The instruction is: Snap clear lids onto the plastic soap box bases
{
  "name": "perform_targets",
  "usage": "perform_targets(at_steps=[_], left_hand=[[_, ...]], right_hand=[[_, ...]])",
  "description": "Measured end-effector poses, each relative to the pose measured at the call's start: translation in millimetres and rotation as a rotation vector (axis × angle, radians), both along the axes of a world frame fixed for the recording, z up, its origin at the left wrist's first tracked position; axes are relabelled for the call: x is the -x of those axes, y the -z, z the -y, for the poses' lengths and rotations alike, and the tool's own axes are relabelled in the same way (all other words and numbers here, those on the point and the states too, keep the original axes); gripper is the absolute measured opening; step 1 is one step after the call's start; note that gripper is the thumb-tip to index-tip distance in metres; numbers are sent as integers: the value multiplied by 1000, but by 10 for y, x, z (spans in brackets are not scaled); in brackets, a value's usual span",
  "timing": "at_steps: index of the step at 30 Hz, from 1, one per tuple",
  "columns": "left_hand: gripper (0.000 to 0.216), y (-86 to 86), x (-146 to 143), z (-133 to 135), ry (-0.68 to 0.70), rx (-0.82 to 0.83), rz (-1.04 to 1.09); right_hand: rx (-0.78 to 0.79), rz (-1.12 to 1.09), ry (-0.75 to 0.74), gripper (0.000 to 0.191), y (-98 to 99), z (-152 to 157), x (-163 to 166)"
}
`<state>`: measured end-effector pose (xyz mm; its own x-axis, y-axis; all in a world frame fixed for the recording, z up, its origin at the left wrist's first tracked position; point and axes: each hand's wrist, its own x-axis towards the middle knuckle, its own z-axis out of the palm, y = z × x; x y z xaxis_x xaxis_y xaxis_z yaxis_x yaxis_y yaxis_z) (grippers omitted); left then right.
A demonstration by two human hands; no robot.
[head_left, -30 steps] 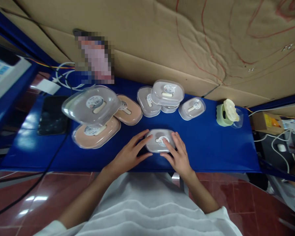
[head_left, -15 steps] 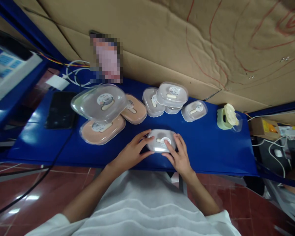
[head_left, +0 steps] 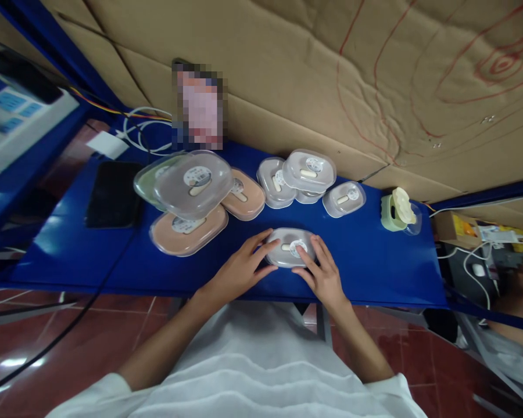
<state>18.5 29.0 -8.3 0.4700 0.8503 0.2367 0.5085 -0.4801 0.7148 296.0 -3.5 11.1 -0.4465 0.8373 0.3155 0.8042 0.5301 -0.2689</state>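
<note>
A small grey food container point(head_left: 275, 255) with a clear lid, a white tab and a round sticker rests near the front of the blue table. My left hand point(head_left: 243, 264) grips its left end, thumb low and fingers over the lid's edge. Round the right end my right hand point(head_left: 325, 271) is curled, with a finger on the sticker. To the left, larger containers lie stacked: a clear-lidded grey one point(head_left: 174, 194) over a peach one point(head_left: 200, 237), next to another peach one point(head_left: 249, 203). Behind are more grey containers point(head_left: 272, 171), with a smaller one point(head_left: 343, 200) on their right.
A pale green container point(head_left: 391, 215) with a cream scalloped lid sits at the table's right. On the left are a black flat device point(head_left: 113, 194), a white adapter point(head_left: 107, 145) and cables. Cardboard point(head_left: 287, 75) walls the back. Another person's arm point(head_left: 516, 296) shows at far right.
The view has turned slightly, so the table's things sit a little differently in the picture. Both hands keep their hold on the small grey container. More of the other person's arm shows.
</note>
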Motion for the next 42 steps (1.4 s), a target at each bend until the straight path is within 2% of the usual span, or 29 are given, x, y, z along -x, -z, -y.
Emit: perform_targets(at_steps=[5,8,11,14,17,21,24,28,30,33,35,37,40,42], left_hand=[[61,-53,12,20,-23,-42,6],[61,-120,45,65,-71,-140,68],[59,-153,83,123,-147,-238,188],[54,-164,121,180,-198,-290,234],[53,-234,222,213,-252,-414,184],[62,-440,487,113,-488,-634,21],[65,-559,660,-82,-640,-556,-124],[60,-588,722,-268,-663,-429,-232],[60,-570,719,-263,-667,-456,-235],[66,-524,702,-149,-598,-565,-154],[72,-482,643,-43,-484,-608,-69],[69,-433,506,49,-330,-583,-10],[49,-366,176,107,-76,-484,-20],[41,-332,-63,88,50,-425,-72]], right_hand=[[92,-76,-59,79,-22,-114,-115],[-33,-165,18,75,-71,-223,-50],[-165,-226,184,73,-186,-388,267],[-178,-137,326,64,-309,-635,711],[-138,18,405,60,-404,-882,1058],[-100,129,428,60,-521,-1070,1267],[-79,176,424,62,-597,-1143,1384],[-62,164,418,63,-658,-1239,1472],[-94,95,383,63,-663,-1290,1297],[-187,-33,404,58,-590,-1305,638],[-221,-65,565,56,-463,-1230,88],[-135,12,645,60,-307,-1066,-354],[-33,118,545,61,-154,-695,-683],[-20,132,433,56,-154,-473,-802]])
